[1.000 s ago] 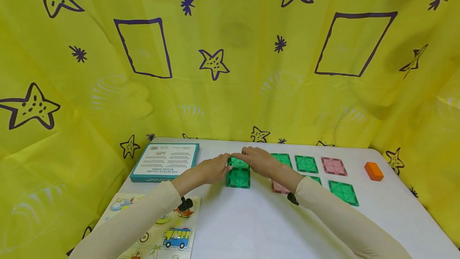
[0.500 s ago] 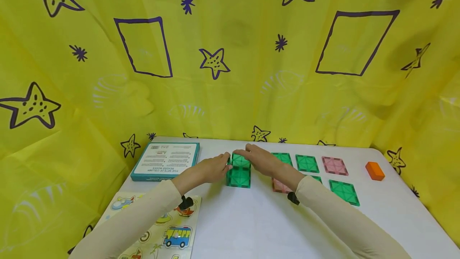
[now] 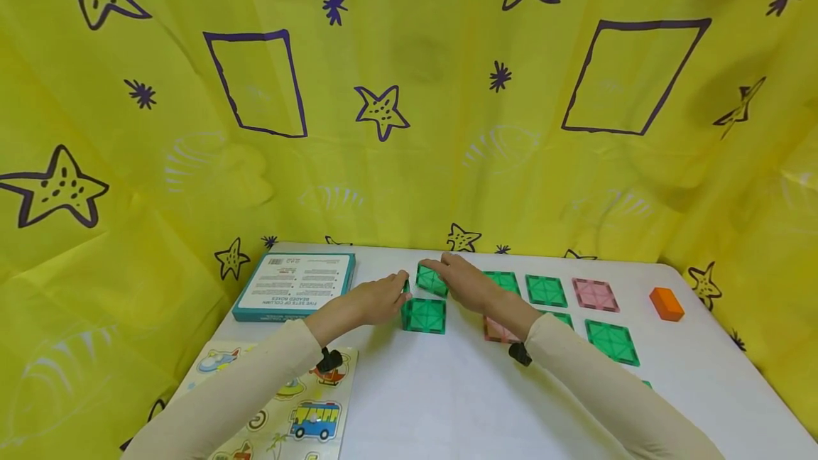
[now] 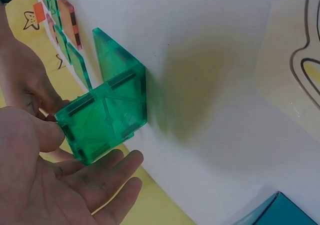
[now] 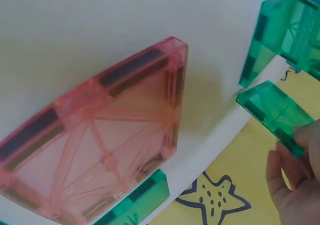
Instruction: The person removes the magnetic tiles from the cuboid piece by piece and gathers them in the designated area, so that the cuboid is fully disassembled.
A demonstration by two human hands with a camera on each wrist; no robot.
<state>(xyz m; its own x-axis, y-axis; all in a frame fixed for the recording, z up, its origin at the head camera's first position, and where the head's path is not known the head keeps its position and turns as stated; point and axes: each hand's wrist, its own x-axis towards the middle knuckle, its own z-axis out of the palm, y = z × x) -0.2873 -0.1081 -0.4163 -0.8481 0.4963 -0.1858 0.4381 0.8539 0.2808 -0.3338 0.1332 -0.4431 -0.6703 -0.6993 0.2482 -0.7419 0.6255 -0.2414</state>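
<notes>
In the head view, one green magnetic tile lies flat on the white table. A second green magnetic tile stands on edge along its left side, seen best in the left wrist view. My left hand pinches that standing tile at its upper corner; the other fingers stay extended. My right hand grips a third green magnetic tile between thumb and fingers. This tile is tilted, behind the flat one, with a gap between them in the head view.
Several green and pink tiles lie to the right, with an orange block beyond them. A teal-edged box sits at the back left. Nearer is a picture puzzle board. A yellow patterned curtain closes off the back.
My right hand has shifted slightly right and back, and its green tile has come away from the back edge of the flat tile. My left hand stays nearly still.
</notes>
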